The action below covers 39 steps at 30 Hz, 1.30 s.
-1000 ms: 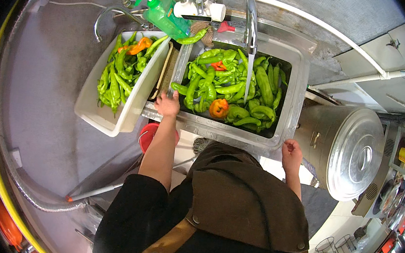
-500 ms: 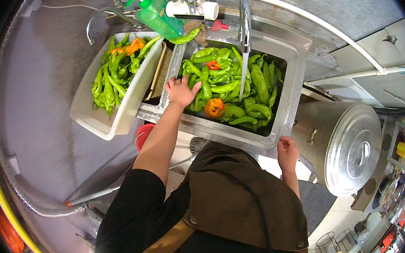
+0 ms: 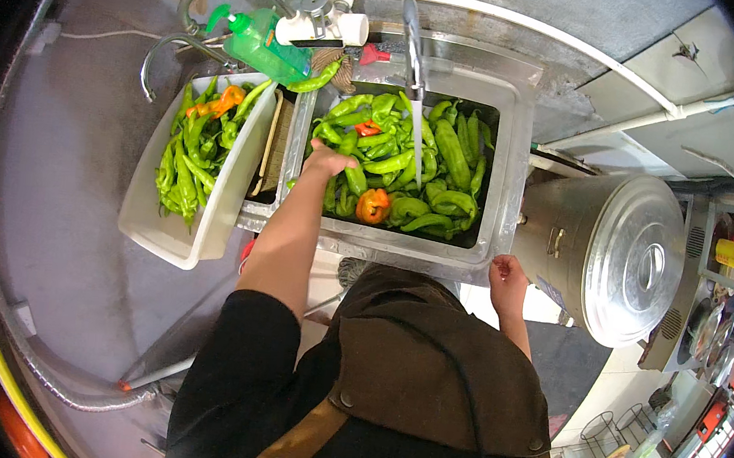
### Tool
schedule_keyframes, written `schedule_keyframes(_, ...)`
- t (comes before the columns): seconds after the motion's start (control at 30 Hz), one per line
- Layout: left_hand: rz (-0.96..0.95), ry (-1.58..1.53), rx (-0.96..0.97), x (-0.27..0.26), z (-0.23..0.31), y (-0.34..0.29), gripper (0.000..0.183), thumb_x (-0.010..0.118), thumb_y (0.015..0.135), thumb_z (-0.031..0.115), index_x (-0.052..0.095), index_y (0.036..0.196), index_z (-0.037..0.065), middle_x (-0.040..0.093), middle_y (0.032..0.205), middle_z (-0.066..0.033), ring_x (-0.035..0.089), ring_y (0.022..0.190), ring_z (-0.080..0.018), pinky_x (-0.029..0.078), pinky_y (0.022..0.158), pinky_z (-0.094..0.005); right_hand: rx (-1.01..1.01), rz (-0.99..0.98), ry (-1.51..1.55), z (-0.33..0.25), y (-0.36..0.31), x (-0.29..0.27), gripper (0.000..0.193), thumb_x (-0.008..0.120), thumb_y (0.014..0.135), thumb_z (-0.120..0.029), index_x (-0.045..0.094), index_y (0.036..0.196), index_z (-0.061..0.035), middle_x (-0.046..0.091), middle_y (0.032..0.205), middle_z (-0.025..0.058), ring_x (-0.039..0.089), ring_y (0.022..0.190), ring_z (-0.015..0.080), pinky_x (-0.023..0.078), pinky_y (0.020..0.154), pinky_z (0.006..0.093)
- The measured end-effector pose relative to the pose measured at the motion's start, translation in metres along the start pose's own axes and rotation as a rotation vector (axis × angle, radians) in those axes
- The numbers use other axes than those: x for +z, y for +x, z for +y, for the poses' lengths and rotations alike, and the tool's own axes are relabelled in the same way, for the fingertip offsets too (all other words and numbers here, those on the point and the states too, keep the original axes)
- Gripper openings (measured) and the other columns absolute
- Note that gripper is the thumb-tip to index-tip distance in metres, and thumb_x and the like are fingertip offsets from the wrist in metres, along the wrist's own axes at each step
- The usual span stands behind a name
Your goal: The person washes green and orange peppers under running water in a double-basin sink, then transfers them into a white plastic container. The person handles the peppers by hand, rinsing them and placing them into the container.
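Note:
Green peppers (image 3: 454, 155) fill the metal sink (image 3: 515, 155), with an orange pepper (image 3: 374, 206) and a smaller red-orange one (image 3: 368, 128) among them. My left hand (image 3: 329, 161) reaches over the sink's left edge onto the green peppers. Its thumb stands apart from the fingers, whose tips are partly hidden. Beside the sink's near right corner hangs my right hand (image 3: 507, 284), fingers curled in, with nothing visible in them. Water runs from the faucet (image 3: 413, 48) onto the peppers. A white plastic bin (image 3: 250, 156) on the left holds more green peppers and an orange one.
A green pump bottle (image 3: 265, 45) stands behind the bin, with a loose green pepper (image 3: 318, 77) beside it. Another curved tap (image 3: 150, 67) rises at the back left. To the right of the sink is a large lidded metal pot (image 3: 560, 239). White pipes (image 3: 528, 24) run along the wall.
My left hand has moved from the sink's left rim onto the peppers, its fingers now partly hidden. My right hand stays by the near right corner. The whole view has shifted slightly.

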<state>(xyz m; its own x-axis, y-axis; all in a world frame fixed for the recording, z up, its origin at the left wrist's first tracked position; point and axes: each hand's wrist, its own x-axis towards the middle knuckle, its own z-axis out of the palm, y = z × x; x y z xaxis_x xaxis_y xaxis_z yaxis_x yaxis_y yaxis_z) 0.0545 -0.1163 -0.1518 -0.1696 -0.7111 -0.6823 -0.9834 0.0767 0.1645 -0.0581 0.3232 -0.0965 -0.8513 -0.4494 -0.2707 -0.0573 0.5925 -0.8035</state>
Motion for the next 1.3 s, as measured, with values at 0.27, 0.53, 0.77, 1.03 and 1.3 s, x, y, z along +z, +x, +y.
schedule_keyframes(0.27,0.213,-0.679,0.592,-0.014,0.03,-0.086,0.094,0.084,0.055,0.013,0.025,0.128,0.002,0.054,0.113,-0.0226,0.056,0.101,-0.0292,0.043,0.089,-0.0348,0.034,0.056,0.04,0.016,-0.003,-0.01,0.012,0.06,0.078,-0.007,0.06,0.088,-0.0007,0.064,0.077,0.0113,0.063,0.07,0.0201,0.049,0.066,0.0301)
schedule_keyframes(0.53,0.05,-0.708,0.713,0.044,0.105,-0.113,0.099,0.085,0.053,0.01,0.023,0.129,0.003,0.057,0.104,-0.0164,0.057,0.092,-0.0247,0.045,0.084,-0.0332,-0.078,0.096,0.054,0.006,0.002,-0.012,0.011,0.062,0.076,-0.005,0.06,0.087,-0.0014,0.063,0.074,0.0123,0.063,0.066,0.0211,0.049,0.063,0.0301)
schedule_keyframes(0.77,-0.019,-1.051,0.663,0.026,0.115,-0.119,0.092,0.082,0.056,0.002,0.023,0.126,0.005,0.054,0.105,-0.0156,0.057,0.091,-0.0239,0.048,0.081,-0.0333,0.036,0.076,0.041,0.02,-0.009,-0.02,0.012,0.061,0.077,-0.007,0.06,0.087,-0.0012,0.064,0.079,0.0133,0.063,0.071,0.0224,0.05,0.065,0.0323)
schedule_keyframes(1.03,-0.062,-1.507,0.691,0.009,0.085,-0.121,0.079,0.071,0.065,-0.009,0.025,0.126,0.009,0.051,0.112,-0.0106,0.053,0.102,-0.0229,0.044,0.09,-0.0371,0.003,0.065,0.036,0.019,-0.005,-0.016,0.012,0.06,0.076,-0.008,0.059,0.087,-0.001,0.063,0.078,0.0132,0.063,0.071,0.0237,0.05,0.064,0.033)
schedule_keyframes(1.3,-0.033,-0.97,0.996,0.026,0.081,-0.146,0.089,0.078,0.065,0.0,0.017,0.13,0.005,0.047,0.116,-0.0101,0.052,0.101,-0.0195,0.046,0.088,-0.0331,-0.004,0.077,0.028,0.016,0.002,-0.012,0.013,0.06,0.077,-0.008,0.06,0.088,-0.0011,0.064,0.079,0.0133,0.063,0.07,0.0234,0.05,0.065,0.0327)
